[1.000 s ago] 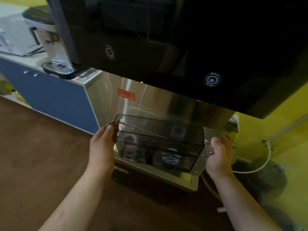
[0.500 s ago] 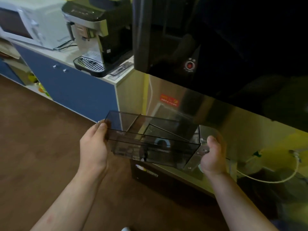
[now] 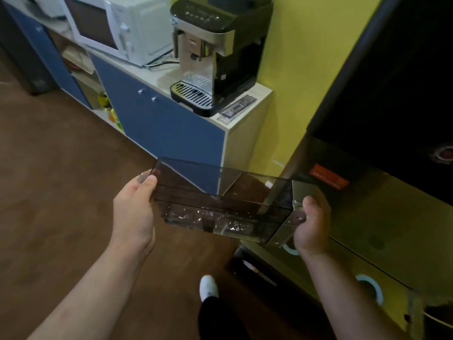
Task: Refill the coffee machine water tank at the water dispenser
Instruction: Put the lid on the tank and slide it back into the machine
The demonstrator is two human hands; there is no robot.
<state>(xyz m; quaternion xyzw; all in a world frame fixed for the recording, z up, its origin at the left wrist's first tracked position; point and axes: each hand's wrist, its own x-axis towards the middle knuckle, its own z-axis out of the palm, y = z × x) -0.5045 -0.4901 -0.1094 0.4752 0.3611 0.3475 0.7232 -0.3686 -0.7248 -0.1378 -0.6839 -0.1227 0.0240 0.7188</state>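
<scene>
I carry a long smoky transparent water tank (image 3: 220, 202) level in front of me, with water glinting along its bottom. My left hand (image 3: 134, 212) grips its left end, thumb on the upper rim. My right hand (image 3: 311, 224) grips its right end by the silver panel. The black and steel water dispenser (image 3: 382, 133) stands at the right, its red button partly in view. The coffee machine (image 3: 215, 52) sits on the white counter top (image 3: 247, 94) at the upper middle, beyond the tank.
A white microwave (image 3: 110, 25) stands left of the coffee machine on the blue cabinet (image 3: 157, 119). A yellow wall rises behind. Open shelves with small items lie at the far left. Brown wooden floor spreads to the left; my white shoe (image 3: 208, 288) shows below.
The tank has come out from under the dispenser and moved left with both hands. My view has swung left, so the coffee machine and microwave now show fully.
</scene>
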